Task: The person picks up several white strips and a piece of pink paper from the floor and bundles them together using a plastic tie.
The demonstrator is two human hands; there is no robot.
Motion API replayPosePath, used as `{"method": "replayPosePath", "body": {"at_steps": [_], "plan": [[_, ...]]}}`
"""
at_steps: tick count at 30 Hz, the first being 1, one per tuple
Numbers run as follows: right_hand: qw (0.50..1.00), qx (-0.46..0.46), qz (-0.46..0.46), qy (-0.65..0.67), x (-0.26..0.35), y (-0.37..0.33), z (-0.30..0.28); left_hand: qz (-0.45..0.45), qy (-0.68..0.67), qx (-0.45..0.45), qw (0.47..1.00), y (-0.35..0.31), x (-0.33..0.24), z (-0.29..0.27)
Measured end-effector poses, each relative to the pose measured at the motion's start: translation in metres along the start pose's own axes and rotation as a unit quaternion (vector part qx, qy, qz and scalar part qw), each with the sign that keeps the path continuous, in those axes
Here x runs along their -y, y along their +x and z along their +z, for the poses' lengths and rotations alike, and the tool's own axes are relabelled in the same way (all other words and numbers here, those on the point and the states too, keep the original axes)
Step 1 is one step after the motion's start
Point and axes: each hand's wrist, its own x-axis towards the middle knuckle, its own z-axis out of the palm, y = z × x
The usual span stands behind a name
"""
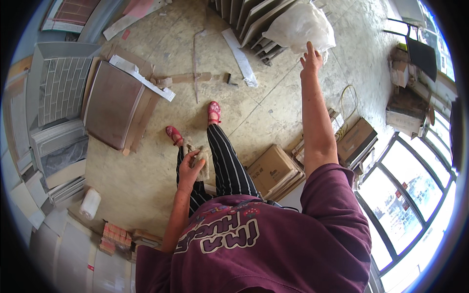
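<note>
My right hand (311, 61) reaches far forward on a straight arm. Its fingers are stretched out at the near edge of a crumpled white plastic sheet (302, 27), and the index finger overlaps it; I cannot tell whether it presses on it. The sheet lies over the right end of a row of upright flat panels (249, 19). Low in front of my legs, my left hand (189, 168) is closed around a crumpled, beige-grey cloth (203, 165), whose ends hang out on both sides of the fingers.
Flat cardboard boxes (273, 171) lean by my right leg. On the left stand a brown panel (113, 105) and a grey tile-patterned panel (63, 90). A white strip (239, 57) and a small black piece (231, 80) lie on the concrete floor. Windows (405, 195) are at right.
</note>
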Motion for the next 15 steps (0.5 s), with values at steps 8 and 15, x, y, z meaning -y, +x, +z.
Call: {"method": "replayPosePath", "body": {"at_steps": [8, 15], "plan": [[0.839, -0.167, -0.412, -0.315, 0.043, -0.039, 0.010, -0.006, -0.012, -0.001, 1.000, -0.003, -0.003, 0.003], [0.926, -0.022, -0.184, -0.330, -0.004, 0.018, 0.074, -0.019, 0.007, -0.002, 1.000, 0.001, 0.003, 0.002]]}}
